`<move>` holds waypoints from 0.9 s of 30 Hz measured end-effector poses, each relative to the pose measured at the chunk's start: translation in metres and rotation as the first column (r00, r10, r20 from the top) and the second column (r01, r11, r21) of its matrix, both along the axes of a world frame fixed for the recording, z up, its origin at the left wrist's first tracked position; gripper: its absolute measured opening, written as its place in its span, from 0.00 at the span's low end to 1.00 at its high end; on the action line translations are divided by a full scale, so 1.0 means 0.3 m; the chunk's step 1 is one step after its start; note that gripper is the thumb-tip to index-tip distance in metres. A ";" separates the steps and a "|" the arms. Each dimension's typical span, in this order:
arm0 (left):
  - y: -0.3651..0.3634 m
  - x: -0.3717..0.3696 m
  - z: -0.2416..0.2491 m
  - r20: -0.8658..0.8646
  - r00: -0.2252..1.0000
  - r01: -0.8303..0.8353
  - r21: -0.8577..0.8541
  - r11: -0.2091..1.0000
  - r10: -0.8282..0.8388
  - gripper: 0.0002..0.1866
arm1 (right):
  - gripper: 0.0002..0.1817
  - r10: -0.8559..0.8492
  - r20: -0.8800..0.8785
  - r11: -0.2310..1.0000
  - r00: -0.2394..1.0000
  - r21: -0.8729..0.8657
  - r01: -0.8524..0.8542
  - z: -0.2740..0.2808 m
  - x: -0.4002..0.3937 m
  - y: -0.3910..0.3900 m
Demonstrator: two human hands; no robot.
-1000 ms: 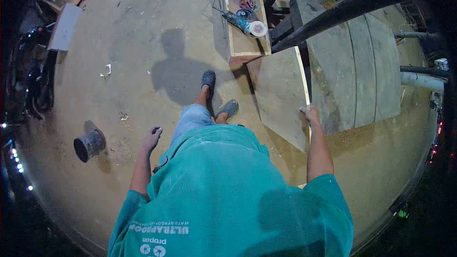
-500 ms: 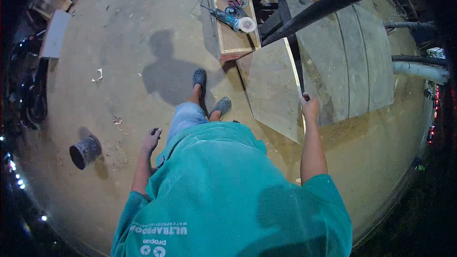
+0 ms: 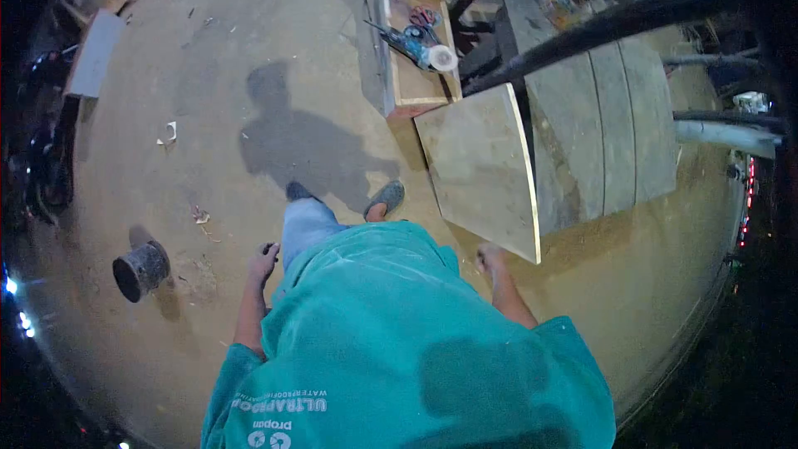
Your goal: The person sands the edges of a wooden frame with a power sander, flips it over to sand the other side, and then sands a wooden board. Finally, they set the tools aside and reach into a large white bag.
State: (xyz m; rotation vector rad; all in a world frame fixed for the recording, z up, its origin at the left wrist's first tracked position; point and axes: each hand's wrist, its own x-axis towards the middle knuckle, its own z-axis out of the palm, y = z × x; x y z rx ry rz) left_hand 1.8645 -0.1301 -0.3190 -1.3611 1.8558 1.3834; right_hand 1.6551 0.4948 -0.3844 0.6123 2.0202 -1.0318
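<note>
My left hand (image 3: 264, 263) hangs beside my hip, its fingers loosely bent and apart, with nothing in it. On the other side, my right hand (image 3: 492, 259) is low beside my shirt; its loosely curled fingers are slightly blurred and hold nothing I can see. Nearest to it is a pale wooden panel (image 3: 478, 170), just right of and beyond the hand, with a gap between them. One end of the panel meets a long wooden box (image 3: 409, 102). On that box lies an angle grinder (image 3: 416, 48) with a pale disc.
A dark bucket (image 3: 141, 272) lies on its side on the dusty floor at left. Grey boards (image 3: 611, 137) and a dark slanting beam (image 3: 598, 33) are at right. Red-handled scissors (image 3: 425, 16) rest behind the grinder. A white-faced board (image 3: 96, 54) stands far left.
My right hand has left the panel's edge and moved left and down towards my body. My left hand stays by my hip. My feet have shifted in a step.
</note>
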 end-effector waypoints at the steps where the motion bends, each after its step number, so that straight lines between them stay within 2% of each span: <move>1: -0.036 0.021 -0.012 -0.001 1.000 -0.013 0.015 1.000 0.013 0.26 | 0.08 0.079 0.081 0.993 0.994 0.077 -0.086 0.004 0.051 -0.040; 2: -0.057 0.026 -0.008 0.003 0.999 -0.036 -0.011 0.999 0.036 0.25 | 0.10 0.155 0.167 0.973 0.974 0.145 -0.180 0.008 0.091 -0.093; 5: -0.149 0.033 0.039 -0.059 0.996 -0.071 -0.017 0.997 0.070 0.21 | 0.08 0.408 0.167 0.900 0.897 0.091 -0.426 0.033 0.112 -0.274; 7: -0.246 0.069 0.031 -0.048 0.997 -0.066 -0.050 0.997 0.064 0.22 | 0.08 0.290 0.104 0.955 0.951 0.023 -0.294 0.149 0.050 -0.483; 9: -0.334 0.134 -0.001 -0.040 0.997 -0.077 -0.138 0.987 0.072 0.23 | 0.07 0.264 -0.003 0.963 0.965 -0.053 -0.264 0.187 -0.042 -0.674; 10: -0.378 0.207 -0.083 -0.094 0.989 -0.125 -0.175 0.977 0.110 0.24 | 0.08 0.223 0.021 0.970 0.975 -0.103 -0.219 0.136 -0.100 -0.715; 11: -0.423 0.245 -0.068 -0.077 0.985 -0.165 -0.158 0.973 0.155 0.24 | 0.08 0.182 0.051 0.973 0.982 -0.150 -0.173 0.059 -0.166 -0.768; 13: -0.513 0.293 -0.012 0.005 0.976 -0.215 -0.127 0.968 0.217 0.25 | 0.10 0.039 0.072 0.990 0.997 -0.137 -0.029 0.126 -0.291 -0.995; 14: -0.572 0.328 0.030 0.065 0.971 -0.222 -0.110 0.969 0.230 0.25 | 0.12 0.111 0.028 0.986 0.993 -0.130 -0.107 0.165 -0.344 -1.116; 17: -0.708 0.560 -0.136 0.004 0.916 -0.394 -0.168 0.904 0.400 0.24 | 0.13 0.212 -0.050 0.966 0.976 -0.144 -0.217 0.228 -0.418 -1.402; 19: -0.773 0.619 -0.015 -0.004 0.893 -0.444 -0.173 0.879 0.450 0.24 | 0.12 0.202 -0.088 0.964 0.975 -0.160 -0.214 0.253 -0.420 -1.504; 20: -0.797 0.649 0.033 -0.007 0.870 -0.487 -0.172 0.856 0.494 0.24 | 0.11 0.284 -0.087 0.948 0.955 -0.126 -0.293 0.274 -0.405 -1.556; 21: -0.809 0.708 0.001 -0.064 0.823 -0.566 -0.177 0.805 0.565 0.23 | 0.11 0.357 -0.084 0.927 0.930 -0.090 -0.363 0.307 -0.395 -1.590; 22: -0.820 0.770 -0.058 -0.130 0.770 -0.638 -0.170 0.751 0.625 0.22 | 0.09 0.426 -0.115 0.887 0.897 -0.141 -0.440 0.303 -0.392 -1.607; 23: -0.829 0.824 -0.097 -0.223 0.760 -0.645 -0.151 0.749 0.610 0.20 | 0.08 0.486 -0.155 0.842 0.860 -0.180 -0.508 0.274 -0.399 -1.607; 24: -0.836 0.804 -0.065 -0.168 0.714 -0.699 -0.114 0.706 0.680 0.17 | 0.08 0.514 -0.148 0.827 0.845 -0.175 -0.534 0.230 -0.419 -1.601; 25: -0.819 0.752 0.039 -0.162 0.676 -0.736 -0.104 0.669 0.719 0.18 | 0.07 0.535 -0.145 0.815 0.832 -0.170 -0.554 0.209 -0.440 -1.598; 26: -0.809 0.774 0.015 -0.075 0.813 -0.580 -0.195 0.791 0.577 0.18 | 0.08 0.527 -0.149 0.831 0.836 -0.112 -0.544 0.220 -0.446 -1.603; 27: -0.773 0.788 -0.021 -0.079 0.769 -0.639 -0.131 0.758 0.634 0.20 | 0.08 0.514 -0.151 0.848 0.845 -0.060 -0.527 0.230 -0.453 -1.609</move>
